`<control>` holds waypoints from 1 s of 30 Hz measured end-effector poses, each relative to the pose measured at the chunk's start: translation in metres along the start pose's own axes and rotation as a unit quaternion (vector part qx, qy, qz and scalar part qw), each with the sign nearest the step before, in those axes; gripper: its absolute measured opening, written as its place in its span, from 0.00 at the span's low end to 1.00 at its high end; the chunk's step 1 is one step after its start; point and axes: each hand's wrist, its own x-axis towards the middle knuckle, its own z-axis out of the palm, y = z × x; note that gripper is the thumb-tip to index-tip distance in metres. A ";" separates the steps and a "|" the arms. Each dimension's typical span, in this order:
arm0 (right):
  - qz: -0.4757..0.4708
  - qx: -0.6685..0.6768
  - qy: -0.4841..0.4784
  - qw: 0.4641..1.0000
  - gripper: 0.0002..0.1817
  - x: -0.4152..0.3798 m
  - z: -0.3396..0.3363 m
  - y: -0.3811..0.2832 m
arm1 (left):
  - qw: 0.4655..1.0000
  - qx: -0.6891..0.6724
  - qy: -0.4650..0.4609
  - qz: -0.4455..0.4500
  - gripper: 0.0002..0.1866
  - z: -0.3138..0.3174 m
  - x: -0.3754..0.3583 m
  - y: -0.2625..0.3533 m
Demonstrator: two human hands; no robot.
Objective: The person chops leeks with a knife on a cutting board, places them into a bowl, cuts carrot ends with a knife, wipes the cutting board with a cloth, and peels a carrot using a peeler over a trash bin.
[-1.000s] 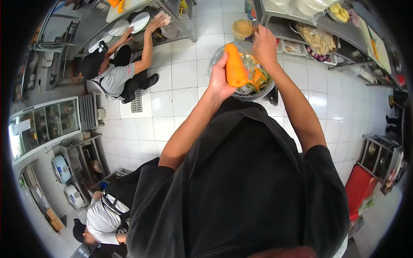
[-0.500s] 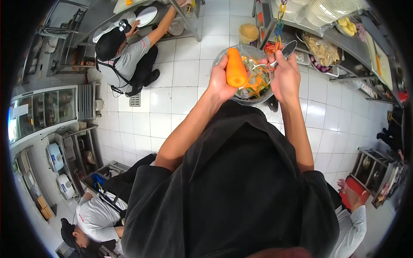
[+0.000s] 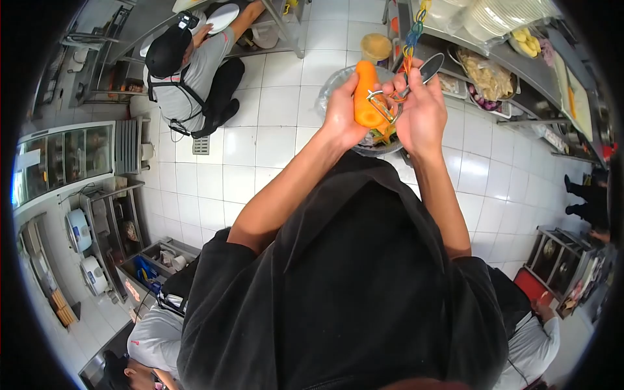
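Note:
A thick peeled carrot [image 3: 366, 97] is gripped in my left hand [image 3: 343, 110], its narrow end pointing away from me. My right hand [image 3: 421, 117] holds a metal peeler [image 3: 382, 107], whose head lies against the carrot's right side. Coloured cords hang from a shelf edge near the peeler, and a dark oval piece [image 3: 431, 67] sticks out beyond my right fingers. Below both hands is a clear-lined bowl [image 3: 326, 97] with orange and green peelings, largely covered by the hands and carrot.
A tub [image 3: 376, 47] stands on the tiled floor beyond the bowl. Shelves with a tray of food [image 3: 487, 75] are at the right. One person [image 3: 188, 84] crouches at the upper left; others are at the lower left, lower right and far right.
The peeler has moved left onto the carrot with my right hand. The carrot has shifted slightly right and is more upright. The crouching person has drawn nearer the shelf, and people behind have shifted.

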 end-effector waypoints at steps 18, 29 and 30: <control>-0.001 -0.058 0.070 0.996 0.05 0.022 -0.026 0.033 | 0.999 -0.016 0.041 0.007 0.19 -0.027 0.019 -0.014; -0.065 -0.512 0.160 0.842 0.10 0.160 -0.153 0.106 | 0.995 0.097 0.019 -0.031 0.23 -0.030 -0.022 -0.003; -0.080 -0.589 0.153 0.790 0.10 0.165 -0.155 0.105 | 0.996 0.090 0.010 -0.027 0.23 -0.036 -0.020 -0.001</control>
